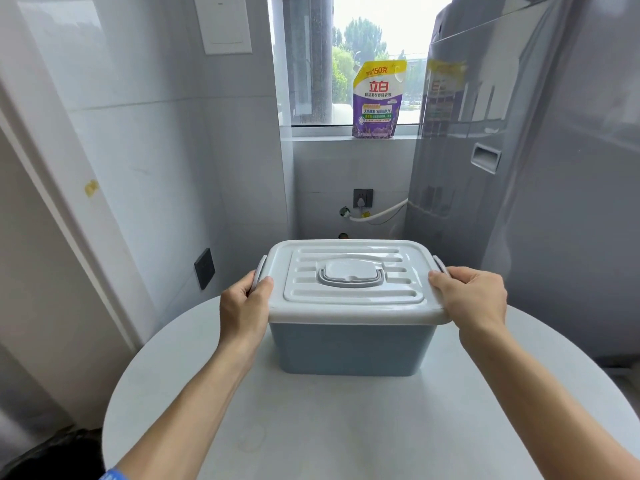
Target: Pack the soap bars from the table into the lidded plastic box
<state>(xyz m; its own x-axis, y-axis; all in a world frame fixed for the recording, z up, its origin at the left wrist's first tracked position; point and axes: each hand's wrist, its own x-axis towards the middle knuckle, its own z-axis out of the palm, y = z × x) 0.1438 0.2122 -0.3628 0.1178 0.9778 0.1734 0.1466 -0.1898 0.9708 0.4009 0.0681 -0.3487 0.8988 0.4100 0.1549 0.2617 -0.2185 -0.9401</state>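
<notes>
A blue plastic box [351, 348] stands on the far half of the round white table [346, 427]. Its white lid [349, 306] sits on top, with a grey carry handle [349, 277] lying flat in the middle. My left hand [244, 306] grips the lid's left edge at the grey side latch [260, 271]. My right hand [472, 297] grips the right edge at the other latch [439, 263]. Thumbs rest on top of the lid. No soap bars are visible; the box's inside is hidden.
A grey washing machine [536, 202] stands close behind the table on the right. A purple and yellow detergent pouch [379, 100] stands on the window sill. A wall socket and a white hose [377, 213] are low on the back wall. A door frame runs along the left.
</notes>
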